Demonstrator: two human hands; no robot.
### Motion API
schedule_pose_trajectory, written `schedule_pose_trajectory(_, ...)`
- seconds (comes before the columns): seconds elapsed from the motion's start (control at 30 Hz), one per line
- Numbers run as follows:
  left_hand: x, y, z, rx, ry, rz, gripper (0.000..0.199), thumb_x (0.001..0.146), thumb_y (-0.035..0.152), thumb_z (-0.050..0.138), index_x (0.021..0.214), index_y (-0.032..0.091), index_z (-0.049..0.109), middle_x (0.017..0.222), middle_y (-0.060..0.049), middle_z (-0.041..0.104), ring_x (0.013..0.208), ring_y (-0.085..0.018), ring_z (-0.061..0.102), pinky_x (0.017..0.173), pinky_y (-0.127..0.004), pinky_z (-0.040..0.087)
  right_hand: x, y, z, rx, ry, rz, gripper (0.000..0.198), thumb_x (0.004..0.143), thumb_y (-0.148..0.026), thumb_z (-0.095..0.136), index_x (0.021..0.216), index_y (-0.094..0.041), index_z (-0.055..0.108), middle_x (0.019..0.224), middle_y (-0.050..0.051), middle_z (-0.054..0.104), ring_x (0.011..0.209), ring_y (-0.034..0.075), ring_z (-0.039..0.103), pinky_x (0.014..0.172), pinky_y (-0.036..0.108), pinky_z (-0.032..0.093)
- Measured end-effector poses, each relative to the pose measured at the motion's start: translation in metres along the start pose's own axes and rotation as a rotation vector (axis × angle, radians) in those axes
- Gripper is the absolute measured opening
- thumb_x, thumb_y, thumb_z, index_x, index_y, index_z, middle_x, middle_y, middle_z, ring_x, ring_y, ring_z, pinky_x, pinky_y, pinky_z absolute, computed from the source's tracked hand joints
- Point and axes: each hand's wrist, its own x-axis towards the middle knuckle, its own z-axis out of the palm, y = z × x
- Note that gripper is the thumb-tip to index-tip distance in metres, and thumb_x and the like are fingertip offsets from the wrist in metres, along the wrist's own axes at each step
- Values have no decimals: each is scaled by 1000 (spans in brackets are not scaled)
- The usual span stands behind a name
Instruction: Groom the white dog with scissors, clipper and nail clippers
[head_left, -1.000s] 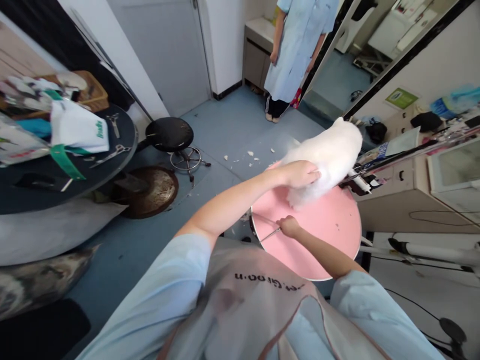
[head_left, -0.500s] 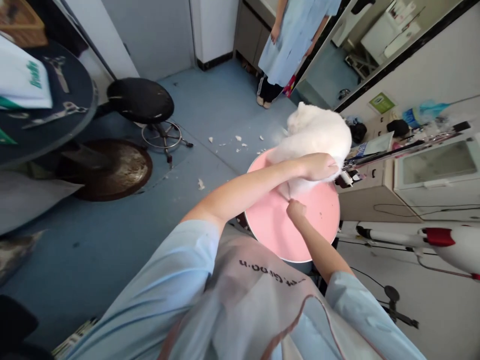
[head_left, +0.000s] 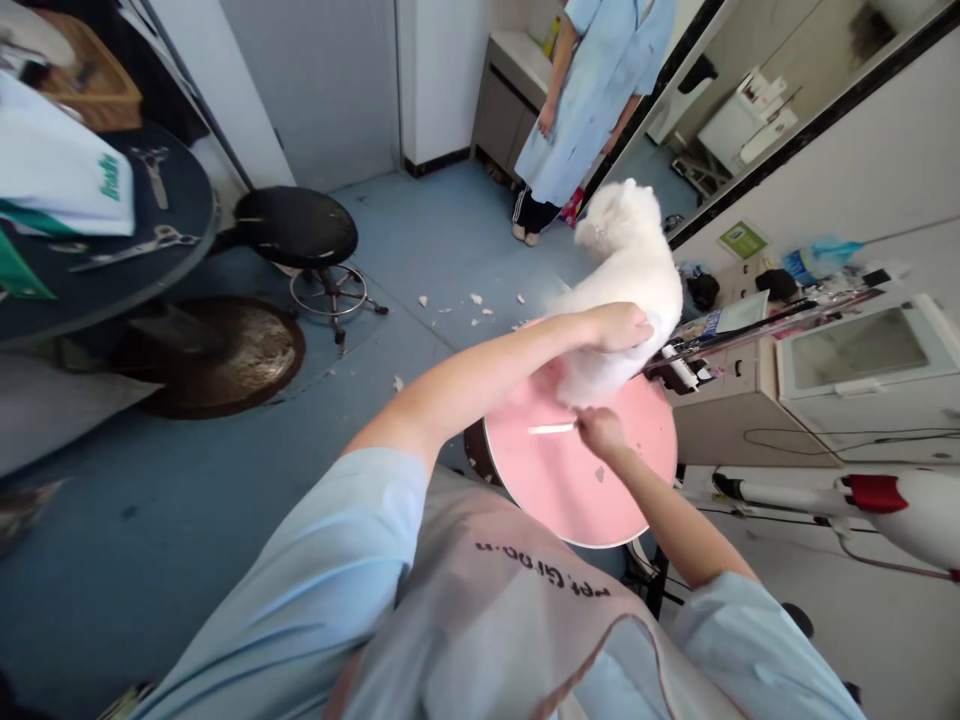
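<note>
A white dog is on the round pink table, its head turned away from me toward the far left. My left hand lies over its hindquarters, fingers curled into the fur. Just behind the dog's rear, low over the tabletop, my right hand is closed around one end of a slim, bright comb. The comb points left, apart from the fur; its teeth are too small to make out. A small grey tuft lies on the table.
Another person in a blue smock stands beyond the dog. At left are a black stool and a dark round table holding scissors. White fur clumps litter the floor. Cabinets stand at right.
My right hand has drawn slightly back from the dog's rear, and the comb has swung out to point left. The dog has raised its head and front. My left hand still rests on it.
</note>
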Motion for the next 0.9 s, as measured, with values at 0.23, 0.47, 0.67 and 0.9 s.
schedule_pose_trajectory(0.23, 3, 0, 9, 13, -7, -34, 34, 93, 18, 44, 60, 15, 48, 57, 0, 50, 61, -9, 39, 67, -23, 30, 10, -28, 31, 50, -73, -60, 26, 91, -19, 50, 106, -18, 72, 104, 13, 74, 95, 21, 69, 84, 28, 43)
schedule_pose_trajectory(0.47, 3, -8, 21, -27, -9, -115, 32, 93, 21, 46, 62, 17, 51, 51, 2, 49, 57, -10, 42, 62, -24, 31, 6, -25, 70, 135, -77, 41, 38, 95, -14, 37, 119, -9, 65, 112, 22, 70, 98, 24, 69, 83, 33, 43)
schedule_pose_trajectory(0.67, -5, -15, 28, -62, -43, -191, 30, 93, 30, 45, 66, 17, 50, 54, 3, 50, 55, -11, 46, 58, -24, 33, 8, -21, 93, 231, -67, -38, 37, 98, -20, 37, 121, -19, 65, 116, 15, 69, 103, 22, 64, 86, 31, 40)
schedule_pose_trajectory(0.9, -42, -42, 27, -163, -63, -289, 35, 95, 33, 39, 66, 17, 48, 51, 4, 48, 50, -9, 43, 57, -22, 34, 6, -7, 124, 379, -79, -183, 29, 95, -24, 47, 110, -22, 71, 108, 11, 70, 103, 21, 62, 92, 29, 36)
